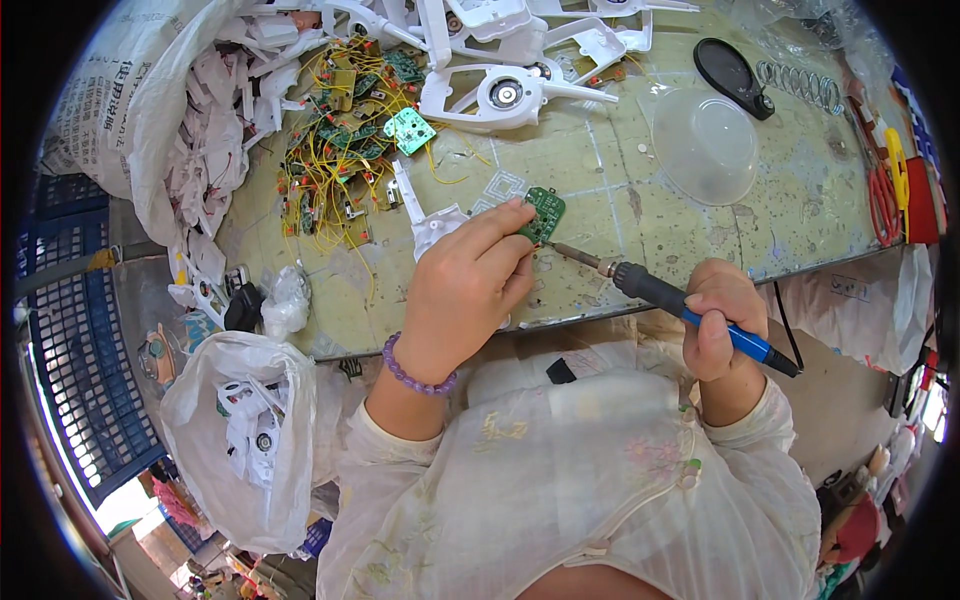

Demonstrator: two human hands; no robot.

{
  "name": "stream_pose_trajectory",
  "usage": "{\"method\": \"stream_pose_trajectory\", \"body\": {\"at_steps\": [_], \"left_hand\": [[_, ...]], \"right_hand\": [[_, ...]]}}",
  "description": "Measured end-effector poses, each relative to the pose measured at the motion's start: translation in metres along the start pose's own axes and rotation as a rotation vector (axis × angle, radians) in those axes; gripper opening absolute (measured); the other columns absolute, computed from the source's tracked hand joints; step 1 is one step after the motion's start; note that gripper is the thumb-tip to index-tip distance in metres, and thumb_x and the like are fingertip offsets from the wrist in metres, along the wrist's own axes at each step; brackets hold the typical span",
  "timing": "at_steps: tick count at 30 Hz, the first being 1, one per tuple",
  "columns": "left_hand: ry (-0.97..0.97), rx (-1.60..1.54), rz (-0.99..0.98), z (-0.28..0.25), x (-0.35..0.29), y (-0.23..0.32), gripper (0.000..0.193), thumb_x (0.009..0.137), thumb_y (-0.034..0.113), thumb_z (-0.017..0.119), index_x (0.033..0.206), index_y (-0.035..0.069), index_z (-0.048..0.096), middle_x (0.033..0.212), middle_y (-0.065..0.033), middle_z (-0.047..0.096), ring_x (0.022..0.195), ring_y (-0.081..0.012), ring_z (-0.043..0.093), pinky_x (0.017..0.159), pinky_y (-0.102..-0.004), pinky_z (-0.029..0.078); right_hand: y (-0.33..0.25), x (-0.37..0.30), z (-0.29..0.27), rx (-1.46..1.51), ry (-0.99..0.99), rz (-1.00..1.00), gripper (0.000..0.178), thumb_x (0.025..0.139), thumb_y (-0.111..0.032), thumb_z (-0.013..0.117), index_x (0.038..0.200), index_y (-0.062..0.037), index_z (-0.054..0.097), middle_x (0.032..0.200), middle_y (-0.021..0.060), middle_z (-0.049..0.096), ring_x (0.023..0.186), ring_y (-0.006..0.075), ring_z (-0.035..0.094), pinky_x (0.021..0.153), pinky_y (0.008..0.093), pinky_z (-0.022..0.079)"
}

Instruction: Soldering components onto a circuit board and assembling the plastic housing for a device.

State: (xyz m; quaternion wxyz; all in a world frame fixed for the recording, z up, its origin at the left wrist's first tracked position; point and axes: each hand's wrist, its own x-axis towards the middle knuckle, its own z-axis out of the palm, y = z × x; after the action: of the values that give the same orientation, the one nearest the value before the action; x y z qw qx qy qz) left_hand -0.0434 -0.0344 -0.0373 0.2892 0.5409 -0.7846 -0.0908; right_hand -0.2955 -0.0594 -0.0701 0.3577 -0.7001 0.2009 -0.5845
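A small green circuit board (545, 212) is pinched in the fingers of my left hand (470, 268), over the worktable near its front edge. In my right hand (724, 318) is a soldering iron (650, 288) with a black grip and blue handle. Its metal tip reaches the lower edge of the board, close to my left fingertips; whether it touches a joint is too small to tell. Partly hidden behind my left hand lies a white plastic housing (432, 225) with a narrow arm. Beyond it is a tangled heap of circuit boards with yellow wires (345, 130).
White plastic housings (505, 95) crowd the table's far side. At right are a clear shallow dish (705, 150), a black oval piece (730, 75), a coiled spring (800, 88) and red-handled pliers (882, 200). A white sack of parts (240, 520) hangs at lower left.
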Motion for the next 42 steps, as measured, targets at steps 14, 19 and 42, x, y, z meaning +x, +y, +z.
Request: {"method": "stream_pose_trajectory", "body": {"at_steps": [14, 19, 42], "left_hand": [[0.019, -0.013, -0.009, 0.0008, 0.0012, -0.0005, 0.015, 0.071, -0.002, 0.070, 0.084, 0.002, 0.064, 0.105, -0.0090, 0.068, 0.087, -0.0251, 0.067, 0.068, -0.0320, 0.054], [0.019, 0.006, -0.010, 0.0016, 0.0006, -0.0012, 0.015, 0.071, 0.000, 0.070, 0.084, 0.003, 0.064, 0.103, -0.0084, 0.067, 0.089, -0.0251, 0.066, 0.072, -0.0328, 0.054], [0.023, 0.008, -0.008, 0.0008, 0.0002, -0.0020, 0.014, 0.070, -0.002, 0.070, 0.083, 0.003, 0.064, 0.104, -0.0085, 0.068, 0.090, -0.0246, 0.067, 0.069, -0.0319, 0.055]], "right_hand": [[-0.0007, 0.0000, 0.0008, 0.017, 0.017, 0.017, 0.007, 0.079, -0.004, 0.054, 0.083, 0.0017, 0.056, 0.067, 0.0099, 0.058, 0.049, 0.0227, 0.049, 0.046, 0.0332, 0.039], [-0.0010, 0.0007, 0.0006, 0.016, 0.012, 0.016, 0.007, 0.079, -0.004, 0.054, 0.083, 0.0016, 0.057, 0.067, 0.0101, 0.058, 0.049, 0.0225, 0.049, 0.046, 0.0329, 0.040], [0.0007, -0.0032, 0.0004, 0.046, 0.072, 0.031, 0.010, 0.081, -0.007, 0.055, 0.082, 0.0026, 0.058, 0.064, 0.0092, 0.056, 0.049, 0.0224, 0.049, 0.047, 0.0331, 0.039]]}}
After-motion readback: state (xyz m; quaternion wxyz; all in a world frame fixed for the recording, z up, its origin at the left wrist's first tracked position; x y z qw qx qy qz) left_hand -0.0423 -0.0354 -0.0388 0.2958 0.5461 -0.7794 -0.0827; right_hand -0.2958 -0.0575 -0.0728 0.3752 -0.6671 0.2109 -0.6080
